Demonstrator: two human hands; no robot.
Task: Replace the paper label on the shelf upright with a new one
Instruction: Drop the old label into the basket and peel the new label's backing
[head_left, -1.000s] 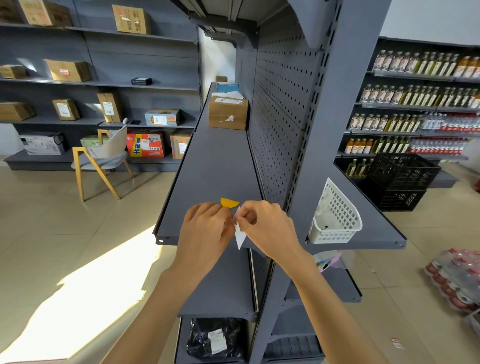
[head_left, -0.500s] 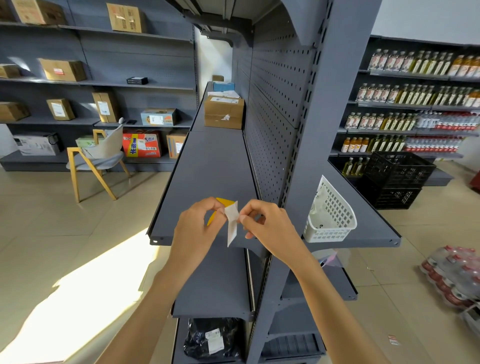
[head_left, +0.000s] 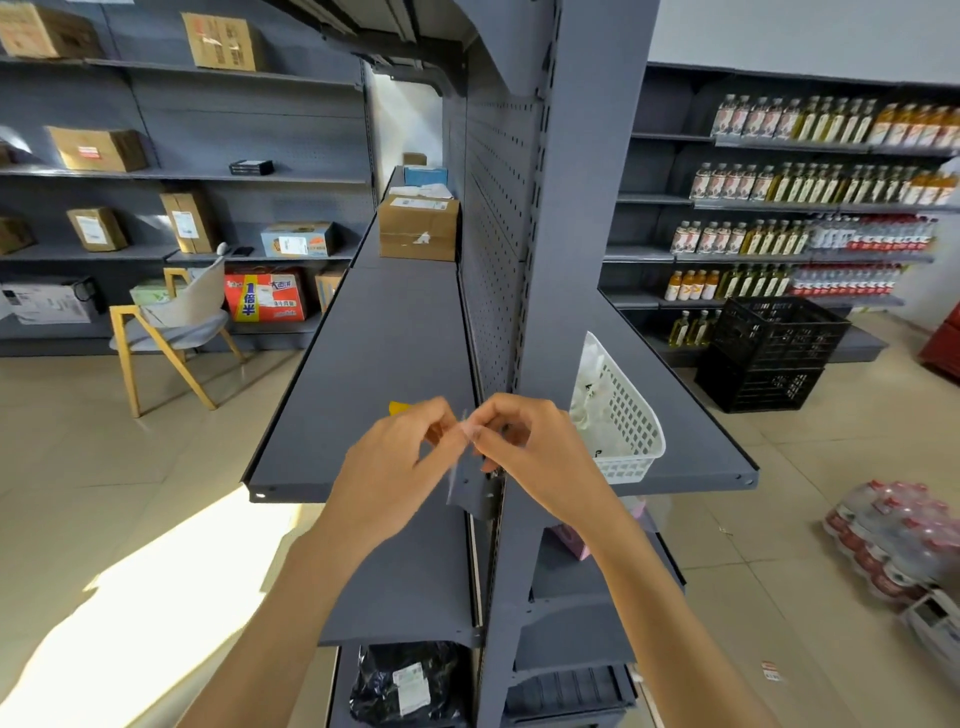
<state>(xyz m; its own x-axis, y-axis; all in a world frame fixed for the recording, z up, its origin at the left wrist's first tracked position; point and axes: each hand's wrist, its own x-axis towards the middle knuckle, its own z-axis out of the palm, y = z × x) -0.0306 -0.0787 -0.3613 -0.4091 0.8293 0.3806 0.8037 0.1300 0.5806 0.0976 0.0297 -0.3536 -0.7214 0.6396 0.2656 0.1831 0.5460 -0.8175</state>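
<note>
**A:** where's the label at?

**B:** The paper label (head_left: 460, 452) is pinched between both hands, right in front of the grey shelf upright (head_left: 540, 322). Left hand (head_left: 400, 462) fingers closed on it, right hand (head_left: 524, 452) fingertips gripping the top edge.

**A:** that yellow thing?

**B:** A yellow piece (head_left: 401, 408) shows behind the left hand; can't tell if it's held. White basket (head_left: 623, 421) sits on the shelf beside the right hand.

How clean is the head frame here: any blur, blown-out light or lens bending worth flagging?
Head view: the label pinched between both hands is smeared by motion; sunlight on the floor at lower left is blown out; the wide lens bows the upright and shelf edges; the rest is sharp.
</note>
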